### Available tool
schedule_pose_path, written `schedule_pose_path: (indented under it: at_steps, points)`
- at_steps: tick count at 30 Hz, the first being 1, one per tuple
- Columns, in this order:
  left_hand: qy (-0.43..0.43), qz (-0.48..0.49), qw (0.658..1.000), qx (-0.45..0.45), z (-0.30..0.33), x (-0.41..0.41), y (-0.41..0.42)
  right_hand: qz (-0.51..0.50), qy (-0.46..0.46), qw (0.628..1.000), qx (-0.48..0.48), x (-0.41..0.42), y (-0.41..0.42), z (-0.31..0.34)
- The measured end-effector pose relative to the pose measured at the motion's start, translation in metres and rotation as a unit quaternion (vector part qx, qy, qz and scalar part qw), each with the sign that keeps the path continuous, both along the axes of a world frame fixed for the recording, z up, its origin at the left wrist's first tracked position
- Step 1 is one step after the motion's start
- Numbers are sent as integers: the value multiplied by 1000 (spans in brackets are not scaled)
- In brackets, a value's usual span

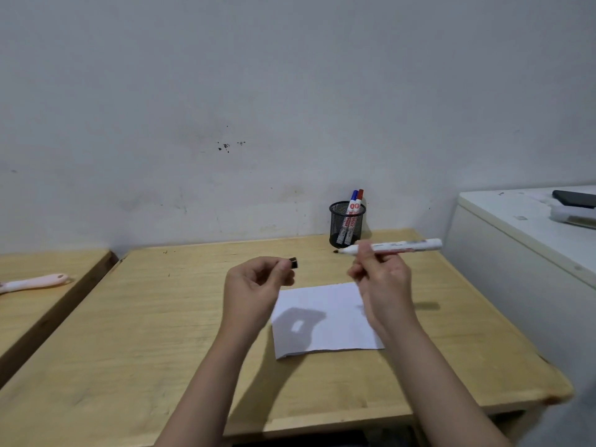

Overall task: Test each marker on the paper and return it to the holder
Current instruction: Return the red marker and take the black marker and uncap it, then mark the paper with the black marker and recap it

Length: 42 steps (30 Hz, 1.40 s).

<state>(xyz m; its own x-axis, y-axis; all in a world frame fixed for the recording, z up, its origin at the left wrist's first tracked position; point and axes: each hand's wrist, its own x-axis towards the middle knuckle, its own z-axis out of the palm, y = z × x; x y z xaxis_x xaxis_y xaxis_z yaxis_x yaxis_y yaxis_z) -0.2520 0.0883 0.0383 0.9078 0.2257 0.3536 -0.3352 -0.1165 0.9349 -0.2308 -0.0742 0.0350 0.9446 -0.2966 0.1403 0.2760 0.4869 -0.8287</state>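
Observation:
My right hand (382, 279) holds a white marker (406, 245) level above the desk, its uncapped black tip pointing left. My left hand (258, 280) pinches the marker's black cap (293, 263) between thumb and fingers, a short way left of the tip. Both hands hover over the far edge of a white sheet of paper (325, 321) lying on the wooden desk (161, 333). A black mesh holder (346, 224) stands at the back of the desk by the wall, with a blue-capped marker (354, 201) and a red-capped marker (359, 197) leaning in it.
A second wooden table (38, 272) at the left carries a pink-handled tool (35, 282). A white cabinet (516, 246) stands at the right with a dark phone (575, 198) and a clear case (572, 216) on top. The wall is close behind the desk.

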Motion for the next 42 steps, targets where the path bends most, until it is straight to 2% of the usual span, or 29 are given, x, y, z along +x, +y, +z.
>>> schedule_pose_path:
  at_steps: [4,9,12,16,20,24,26,33,37,42]
  points:
    - [32,13,999,25,-8,18,20,-17,0,998,-57,12,-16,-1]
    - [107,61,981,148,-22,65,24,-17,2,983,-182,6,-3,-10]
    - [145,48,962,226,-35,93,29,-22,4,975,-222,6,-4,-18]
    - [181,21,944,274,-53,115,30,-11,11,972,-236,12,-8,-24]
    - [203,13,939,276,-67,121,34,2,16,971,-240,20,-7,-32]
    - [215,-1,957,193,-70,113,42,21,19,973,-230,25,1,-36]
    - [212,-7,961,179,-71,103,48,35,20,977,-209,30,7,-38]
    - [210,-16,920,331,-82,71,57,111,78,970,-201,65,48,-50]
    - [185,-15,920,344,-84,71,59,107,116,955,-250,80,66,-67]
    - [168,-23,917,360,-87,73,62,86,111,948,-285,82,69,-76]
